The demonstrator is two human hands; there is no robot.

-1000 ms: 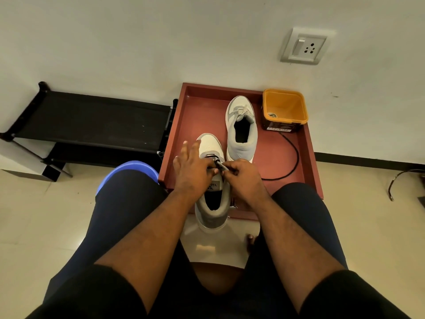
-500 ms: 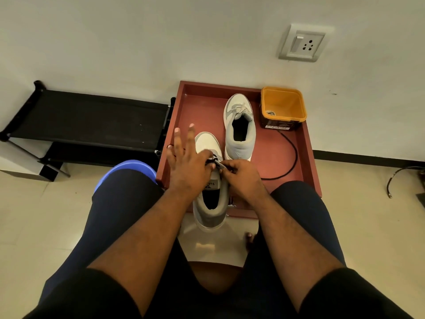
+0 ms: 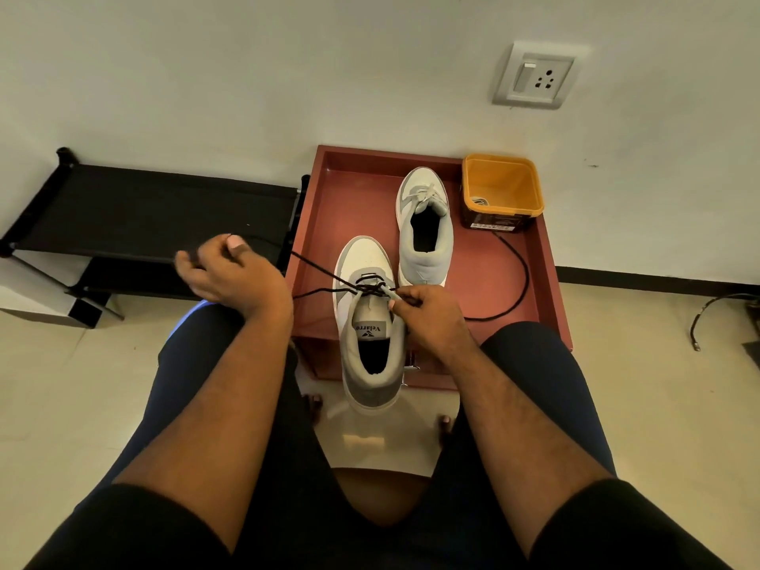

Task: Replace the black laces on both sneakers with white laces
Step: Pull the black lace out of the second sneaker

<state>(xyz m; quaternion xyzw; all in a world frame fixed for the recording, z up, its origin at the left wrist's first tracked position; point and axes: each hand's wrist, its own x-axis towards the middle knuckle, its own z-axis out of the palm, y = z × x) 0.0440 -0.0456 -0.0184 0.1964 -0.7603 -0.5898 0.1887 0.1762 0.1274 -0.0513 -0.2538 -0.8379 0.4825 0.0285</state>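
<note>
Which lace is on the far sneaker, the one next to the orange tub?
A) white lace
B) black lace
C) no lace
A: the far sneaker carries a tied white lace over its tongue, while the near sneaker has the black lace that the left hand pulls sideways and the right hand pinches.

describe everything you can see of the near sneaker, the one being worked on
The near sneaker is white over the toe with grey side panels and a grey padded collar, and its tongue carries a printed label. It lies toe away from the person, its heel overhanging the red tray. A black lace still crosses its upper eyelets. The left hand pulls the lace out to the side, while the right hand pinches it beside the eyelets.
</note>
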